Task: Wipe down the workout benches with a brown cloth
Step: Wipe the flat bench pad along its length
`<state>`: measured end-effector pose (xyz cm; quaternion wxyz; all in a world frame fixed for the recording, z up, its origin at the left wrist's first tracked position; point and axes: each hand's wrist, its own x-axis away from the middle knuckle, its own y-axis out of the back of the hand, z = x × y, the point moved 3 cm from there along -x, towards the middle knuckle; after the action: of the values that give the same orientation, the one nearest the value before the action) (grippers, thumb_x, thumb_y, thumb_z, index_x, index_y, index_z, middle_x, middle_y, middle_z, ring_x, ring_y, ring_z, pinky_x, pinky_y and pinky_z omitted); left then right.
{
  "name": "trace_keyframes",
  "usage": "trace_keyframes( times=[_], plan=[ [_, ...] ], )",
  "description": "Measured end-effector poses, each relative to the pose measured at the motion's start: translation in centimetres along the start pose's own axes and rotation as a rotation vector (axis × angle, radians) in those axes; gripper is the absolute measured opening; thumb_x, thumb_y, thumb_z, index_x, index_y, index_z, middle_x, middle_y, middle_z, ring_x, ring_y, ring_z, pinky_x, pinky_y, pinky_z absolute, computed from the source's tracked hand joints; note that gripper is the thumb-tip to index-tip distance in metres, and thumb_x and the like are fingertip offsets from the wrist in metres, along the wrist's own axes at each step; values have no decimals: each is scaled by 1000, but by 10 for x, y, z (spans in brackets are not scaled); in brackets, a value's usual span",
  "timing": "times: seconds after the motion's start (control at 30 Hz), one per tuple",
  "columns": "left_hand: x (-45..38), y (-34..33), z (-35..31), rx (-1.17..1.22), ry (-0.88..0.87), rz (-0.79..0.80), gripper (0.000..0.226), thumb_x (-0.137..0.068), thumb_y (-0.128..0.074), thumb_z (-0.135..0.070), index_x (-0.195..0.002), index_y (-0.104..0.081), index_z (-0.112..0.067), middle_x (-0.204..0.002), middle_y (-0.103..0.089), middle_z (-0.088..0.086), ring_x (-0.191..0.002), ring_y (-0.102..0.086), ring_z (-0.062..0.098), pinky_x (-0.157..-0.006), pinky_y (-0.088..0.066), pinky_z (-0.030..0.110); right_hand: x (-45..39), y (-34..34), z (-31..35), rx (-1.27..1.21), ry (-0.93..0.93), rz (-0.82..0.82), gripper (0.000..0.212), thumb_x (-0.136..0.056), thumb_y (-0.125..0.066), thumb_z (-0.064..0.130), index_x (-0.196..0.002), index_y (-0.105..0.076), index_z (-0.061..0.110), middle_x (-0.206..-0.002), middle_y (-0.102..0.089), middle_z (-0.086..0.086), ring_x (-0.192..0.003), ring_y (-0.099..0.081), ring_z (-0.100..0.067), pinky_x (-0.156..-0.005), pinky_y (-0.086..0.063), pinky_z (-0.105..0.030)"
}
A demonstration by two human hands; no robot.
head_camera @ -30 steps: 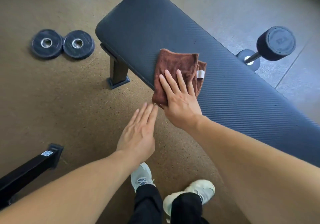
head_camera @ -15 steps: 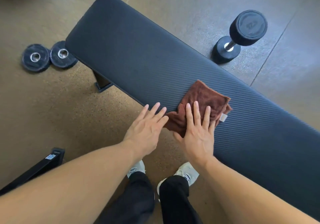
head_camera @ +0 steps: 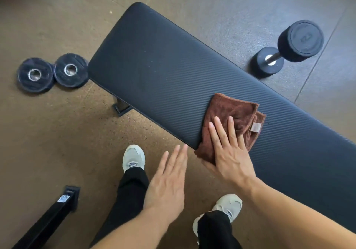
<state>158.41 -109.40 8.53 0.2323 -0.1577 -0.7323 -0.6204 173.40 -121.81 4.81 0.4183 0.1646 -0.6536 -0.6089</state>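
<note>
Both of your hands are lying flat with straight fingers: your right hand (head_camera: 229,152) is pressing the folded brown cloth (head_camera: 229,117) onto the near edge of the bench (head_camera: 154,71), while your left hand (head_camera: 167,181) is hovering beside it, holding nothing. That bench is running lengthwise from upper left to lower right.

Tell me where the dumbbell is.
In the head view, the dumbbell stands on the floor at upper right, beyond the far edge of the bench, apart from it.
</note>
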Motion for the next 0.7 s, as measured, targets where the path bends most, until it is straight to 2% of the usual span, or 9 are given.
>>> trace_keyframes(
  times=[0.1, 0.2, 0.27, 0.3, 0.37, 0.43, 0.5, 0.57, 0.7],
  plan=[
    [-9, 6, 76, 10, -37, -36, 86, -98, -35, -19, -151, 32, -11, -156, 44, 7, -142, 45, 28, -116, 29, 49, -55, 12, 46, 14, 77, -32, 108, -90, -61, 69, -165, -9, 11, -173, -7, -6, -158, -6, -40, -118, -30, -58],
    [-16, 12, 152, -48, -149, -50, 85, -99, -35, -21, -153, 30, -13, -161, 35, 4, -145, 39, 28, -120, 20, 49, -103, 21, 92, 4, 110, -54, 101, -95, -53, 66, -166, -6, 12, -174, -5, -6, -159, -3, -41, -119, -26, -58],
    [-19, 15, 198, -52, -122, -101, 88, -96, -41, -22, -157, 21, -12, -166, 24, 6, -150, 29, 28, -123, 12, 48, -133, 29, 120, -3, 134, -36, 100, -96, -47, 68, -166, 0, 14, -175, -3, -5, -160, 1, -40, -121, -26, -60],
    [-19, 16, 219, 16, -43, -140, 88, -94, -48, -21, -160, 8, -12, -169, 9, 6, -154, 19, 26, -125, 7, 46, -148, 35, 134, -5, 152, -29, 100, -96, -46, 68, -165, 2, 14, -175, -2, -5, -160, 3, -39, -122, -24, -60],
    [-18, 18, 259, 288, 254, -207, 84, -91, -59, -19, -161, -14, -15, -168, -16, 2, -156, 0, 18, -126, 1, 37, -178, 47, 162, -13, 190, -26, 97, -97, -42, 68, -165, 2, 15, -175, -3, -4, -160, 5, -37, -124, -21, -59],
    [-14, 17, 291, 528, 585, -222, 78, -95, -58, -21, -161, -17, -16, -168, -18, 1, -156, -5, 16, -126, -2, 34, -209, 57, 189, -32, 234, -18, 93, -98, -39, 68, -166, -2, 17, -175, -2, -3, -160, 7, -36, -126, -16, -58],
    [-8, 14, 313, 658, 789, -204, 78, -96, -60, -21, -161, -16, -15, -168, -17, 3, -156, -8, 20, -126, -7, 36, -240, 69, 213, -40, 294, -17, 93, -98, -41, 70, -167, -6, 18, -176, -1, -1, -160, 10, -34, -127, -8, -57],
    [-4, 10, 326, 671, 811, -169, 81, -95, -61, -21, -161, -14, -14, -168, -16, 5, -156, -7, 20, -126, -10, 38, -269, 81, 231, -32, 338, 7, 94, -97, -41, 73, -167, -9, 20, -176, -1, 1, -160, 12, -32, -127, -1, -55],
    [-11, 26, 328, 680, 704, -154, 84, -95, -60, -22, -161, -9, -17, -169, -10, 0, -156, -3, 16, -126, -9, 36, -298, 92, 241, 4, 406, 71, 81, -101, -30, 72, -166, -17, 25, -175, -9, 5, -160, 13, -27, -126, 8, -52]
  ],
)
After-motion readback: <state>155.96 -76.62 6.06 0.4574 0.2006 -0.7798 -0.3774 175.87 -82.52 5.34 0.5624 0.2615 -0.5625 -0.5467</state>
